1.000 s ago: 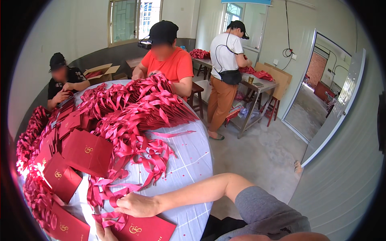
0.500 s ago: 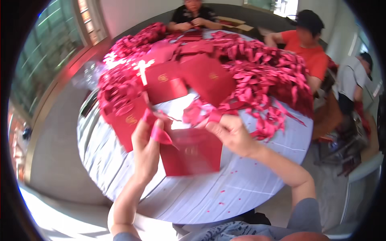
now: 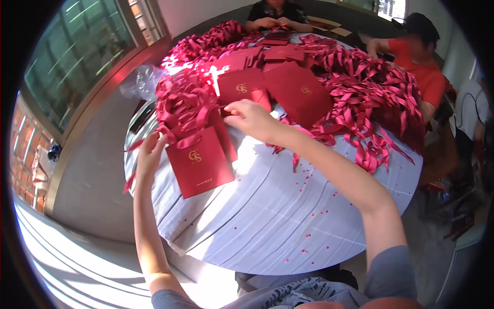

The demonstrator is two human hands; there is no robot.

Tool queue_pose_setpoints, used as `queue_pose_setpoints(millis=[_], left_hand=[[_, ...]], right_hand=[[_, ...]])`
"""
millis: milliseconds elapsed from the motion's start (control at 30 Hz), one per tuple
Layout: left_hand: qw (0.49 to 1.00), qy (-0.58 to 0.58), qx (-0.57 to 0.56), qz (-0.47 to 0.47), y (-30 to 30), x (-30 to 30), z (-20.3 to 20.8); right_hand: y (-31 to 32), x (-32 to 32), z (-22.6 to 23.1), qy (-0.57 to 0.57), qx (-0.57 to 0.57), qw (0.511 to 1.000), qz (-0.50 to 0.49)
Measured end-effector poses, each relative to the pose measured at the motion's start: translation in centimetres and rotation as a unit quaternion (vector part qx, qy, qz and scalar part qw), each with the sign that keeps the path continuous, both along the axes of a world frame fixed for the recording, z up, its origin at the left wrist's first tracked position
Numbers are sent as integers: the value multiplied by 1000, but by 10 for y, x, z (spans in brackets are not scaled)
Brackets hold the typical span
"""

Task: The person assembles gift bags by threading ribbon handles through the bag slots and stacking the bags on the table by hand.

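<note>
A red paper gift bag [image 3: 200, 167] with a gold emblem lies flat at the left of the table, over another red bag [image 3: 222, 136]. At its upper left corner, my left hand [image 3: 150, 150] is closed in a pinch on a dark pink ribbon [image 3: 131, 182], whose loose end hangs down beside the wrist. Further up and to the right, my right hand [image 3: 253, 121] has its fingers curled near the red bags in the middle. Whatever those fingers may hold is too small to make out.
Heaps of pink ribbon handles [image 3: 368, 87] lie on the right, with more ribbons [image 3: 188, 98] at the left. Red bags [image 3: 299, 92] are stacked mid-table. Red scraps dot the pale tablecloth [image 3: 267, 226]. Two people sit across the table, and clear plastic [image 3: 144, 82] lies by the window.
The red gift bag has gone from in front of me to the left pile, where it lies flat. Both hands have moved, the right one up and leftward. The view has shifted.
</note>
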State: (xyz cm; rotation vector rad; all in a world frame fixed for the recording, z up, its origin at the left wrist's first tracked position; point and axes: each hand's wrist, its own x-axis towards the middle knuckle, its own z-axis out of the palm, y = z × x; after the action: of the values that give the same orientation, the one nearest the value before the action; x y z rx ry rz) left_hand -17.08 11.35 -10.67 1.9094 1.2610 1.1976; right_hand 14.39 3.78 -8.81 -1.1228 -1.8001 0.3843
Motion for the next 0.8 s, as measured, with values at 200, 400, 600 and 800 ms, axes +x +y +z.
queue_pose_setpoints(millis=[200,400,600,800], left_hand=[[995,-81,39,45,-36,-20,-13],[866,438,-23,241,-14,-66,-67],[942,231,106,219,-12,-78,-71],[945,215,76,232,-13,-73,-56]], right_hand=[[-66,47,-25,-56,-95,993,-34],[-101,71,-37,35,-127,989,-63],[-114,68,-40,66,-151,985,-44],[-130,82,-37,49,-147,986,-55]])
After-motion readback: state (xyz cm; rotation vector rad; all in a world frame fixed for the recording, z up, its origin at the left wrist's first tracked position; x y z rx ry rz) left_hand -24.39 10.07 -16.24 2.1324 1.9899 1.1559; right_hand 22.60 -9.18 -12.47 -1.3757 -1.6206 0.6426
